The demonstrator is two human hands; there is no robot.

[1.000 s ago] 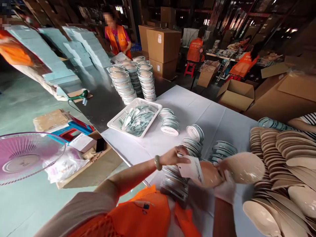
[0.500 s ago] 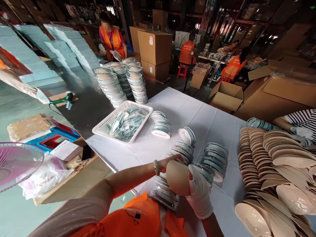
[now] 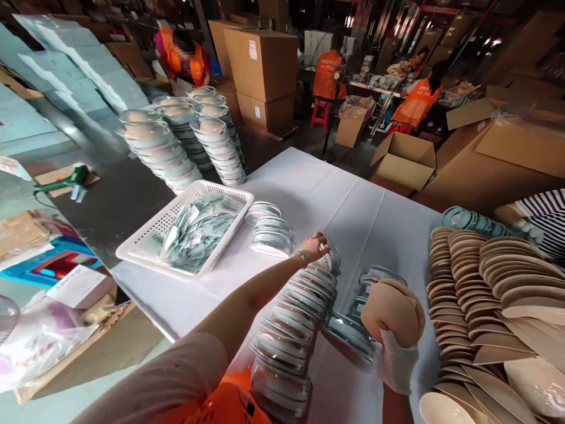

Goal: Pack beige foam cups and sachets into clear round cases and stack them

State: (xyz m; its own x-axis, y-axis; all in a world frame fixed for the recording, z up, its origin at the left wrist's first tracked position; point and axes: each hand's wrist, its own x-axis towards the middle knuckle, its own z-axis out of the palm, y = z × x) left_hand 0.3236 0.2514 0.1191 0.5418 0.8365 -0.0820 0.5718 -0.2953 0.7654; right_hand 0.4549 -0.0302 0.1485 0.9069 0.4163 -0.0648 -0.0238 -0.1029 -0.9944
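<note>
My left hand (image 3: pixel 315 247) reaches out over the white table. Its fingers are closed at the rim of a clear plastic case (image 3: pixel 332 259) with a pale label card, beyond the far end of a long row of similar cases (image 3: pixel 293 318). In my right hand (image 3: pixel 399 359), which wears a white glove, are beige moulded bra cups (image 3: pixel 391 309); the thumb lies across their near side. Between the hands, more clear cases (image 3: pixel 351 333) stand and lean on the table, partly hidden behind the bra cups.
A white perforated basket (image 3: pixel 200 274) holds teal-and-white packets. Stacked beige cups (image 3: pixel 459 282) crowd the right side, near a co-worker's striped sleeve (image 3: pixel 542 215). Tall stacks of filled cases (image 3: pixel 152 144) stand beyond the basket. Small case piles (image 3: pixel 270 232) sit right of it.
My left hand has left the beige bra cups and stretched forward to the case at the row's far end. My right hand has moved right with the cups. The view has shifted.
</note>
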